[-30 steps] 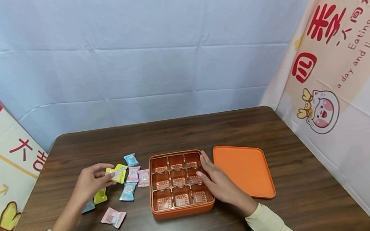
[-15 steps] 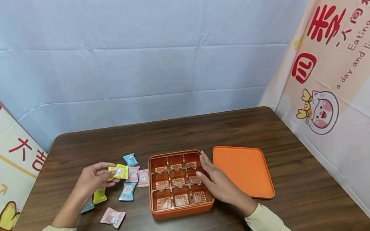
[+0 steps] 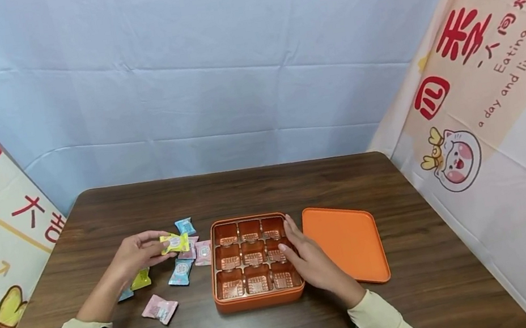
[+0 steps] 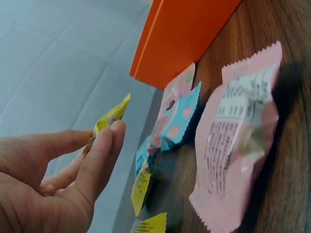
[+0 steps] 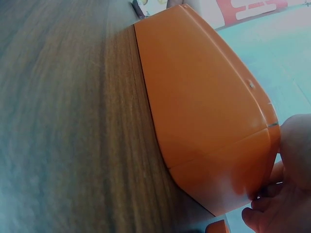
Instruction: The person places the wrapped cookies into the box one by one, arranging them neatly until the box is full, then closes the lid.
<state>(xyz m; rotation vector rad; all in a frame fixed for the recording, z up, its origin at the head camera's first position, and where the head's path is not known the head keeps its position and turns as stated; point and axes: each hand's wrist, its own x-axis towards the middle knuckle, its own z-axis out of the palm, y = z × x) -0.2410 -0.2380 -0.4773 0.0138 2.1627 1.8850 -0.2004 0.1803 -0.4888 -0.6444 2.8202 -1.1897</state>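
My left hand pinches a yellow candy packet between thumb and fingers, raised over the other candies. In the left wrist view the packet shows edge-on at the fingertips. Beneath and around it lie pink candy packets, blue candy packets and a yellow-green packet. A pink candy packet lies apart, nearer the front. My right hand holds the right side of an orange box, thumb over the rim and fingers along the outer wall. A clear insert divides the box into several compartments.
An orange lid lies flat on the wooden table, just right of the box. Another blue packet sits behind the candy group. A pale blue cloth hangs behind the table, with printed banners at both sides.
My left hand has lifted the yellow packet and shifted it slightly right, turning it more level. My right hand and the box have stayed in place.
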